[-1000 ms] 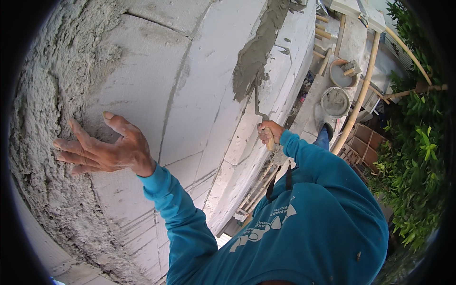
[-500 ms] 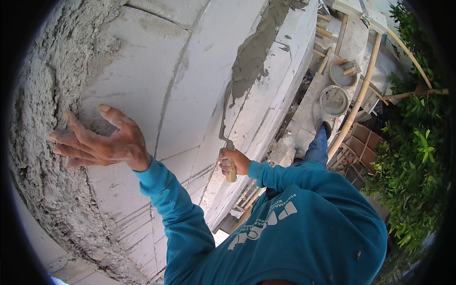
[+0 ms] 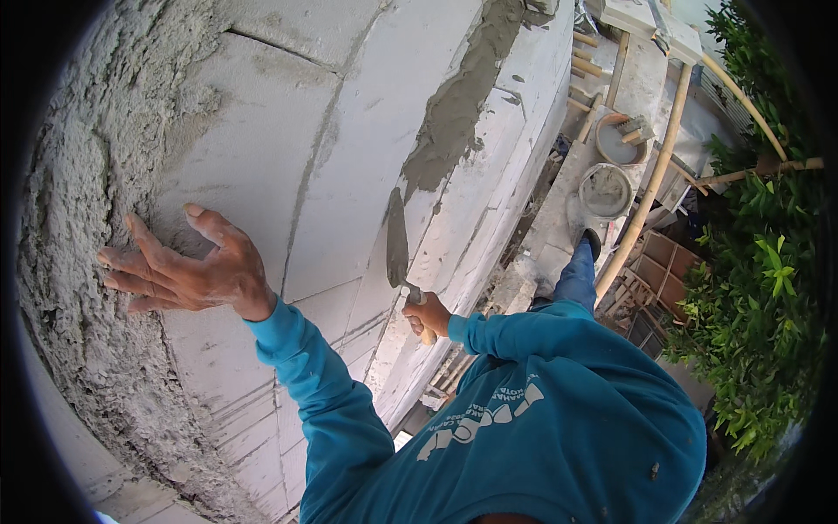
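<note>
My left hand (image 3: pixel 196 266) rests with spread fingers against the rough grey mortar band (image 3: pixel 113 166) at the left of the pale block wall (image 3: pixel 332 201). My right hand (image 3: pixel 423 314) is closed round the wooden handle of a trowel (image 3: pixel 396 240), whose grey blade points up the wall just below the lower end of a wet mortar streak (image 3: pixel 449 118). That streak runs diagonally toward the top of the view, along the block face, with small smears beside it.
Below at the right lies a plank platform (image 3: pixel 567 192) with a pale bucket (image 3: pixel 605 190), an orange tub (image 3: pixel 611 140) holding a tool, and my foot (image 3: pixel 587 244). Bamboo poles (image 3: pixel 663 166) edge it. Leafy branches (image 3: pixel 759 297) fill the far right.
My right hand with the trowel has moved down and leftward, away from the upper streak, and the blade now shows broad side. My left hand stays nearly where it was.
</note>
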Motion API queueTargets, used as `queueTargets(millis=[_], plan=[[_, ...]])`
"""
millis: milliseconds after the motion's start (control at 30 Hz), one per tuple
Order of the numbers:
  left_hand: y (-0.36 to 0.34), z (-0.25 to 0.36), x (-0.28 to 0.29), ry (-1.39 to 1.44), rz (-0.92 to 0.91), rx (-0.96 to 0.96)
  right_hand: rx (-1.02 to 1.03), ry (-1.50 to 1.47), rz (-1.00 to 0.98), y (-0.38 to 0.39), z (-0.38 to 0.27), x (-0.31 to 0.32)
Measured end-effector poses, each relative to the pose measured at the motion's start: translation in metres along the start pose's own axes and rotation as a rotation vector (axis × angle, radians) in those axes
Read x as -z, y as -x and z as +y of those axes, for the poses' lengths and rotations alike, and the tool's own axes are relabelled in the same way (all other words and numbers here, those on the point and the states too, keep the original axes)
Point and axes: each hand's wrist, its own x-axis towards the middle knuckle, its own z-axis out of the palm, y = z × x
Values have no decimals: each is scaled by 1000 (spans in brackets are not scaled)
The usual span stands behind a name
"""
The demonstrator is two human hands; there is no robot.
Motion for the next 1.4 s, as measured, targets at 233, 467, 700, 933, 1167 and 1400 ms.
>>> queueTargets(millis=[233,467,700,933,1167,1400], plan=[[4,-3,-7,10,37,-36,311,127,560,-39,-102,107],[7,-12,-11,11,61,-59,160,610,1001,-47,-133,133],[9,-13,-16,71,68,13,-132,1295,980,41,-79,174],[14,-11,-20,120,107,79,-92,1566,848,134,-103,166],[12,-6,-17,46,68,85,315,1565,923,103,-195,187],[4,-10,-9,56,75,-94,216,1408,910,49,-205,237]])
